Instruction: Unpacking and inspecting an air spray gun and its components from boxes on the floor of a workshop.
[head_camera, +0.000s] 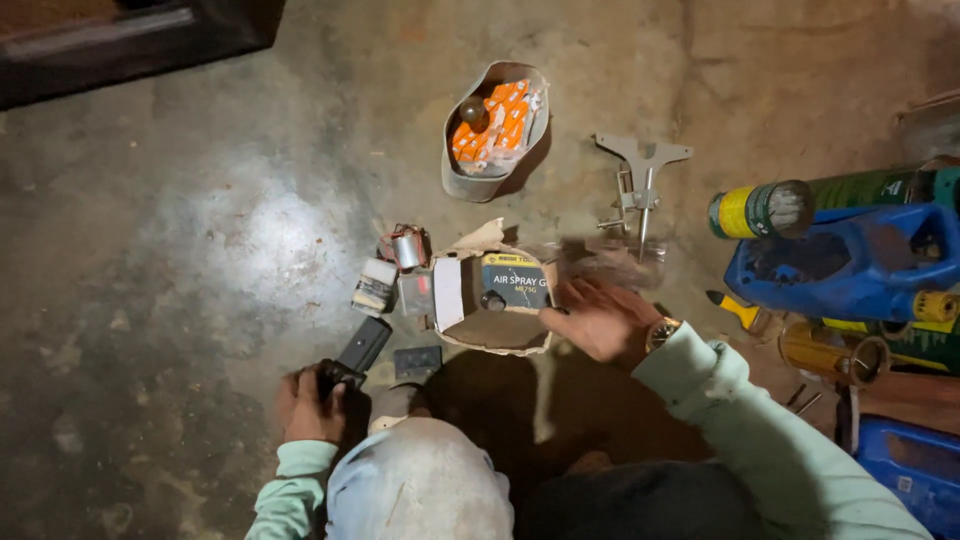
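Note:
My left hand (308, 405) grips a small dark object (335, 377) low on the concrete floor, beside my knee. Just above it lies a black rectangular case (363, 344). My right hand (598, 318), with a gold wristwatch (661, 333), is spread with fingers apart, its fingertips at the right edge of an open cardboard box (497, 288). Inside the box sits a dark tool package with a yellow band. Left of the box lie small metal parts and a little cylinder (406, 249).
A grey pouch (495, 130) with orange packets and a round knob lies further away. A metal bracket tool (640, 180) lies right of it. Blue plastic cans (850, 260), green and yellow canisters (780, 208) and pipes crowd the right side. A dark cabinet edge (130, 40) is top left.

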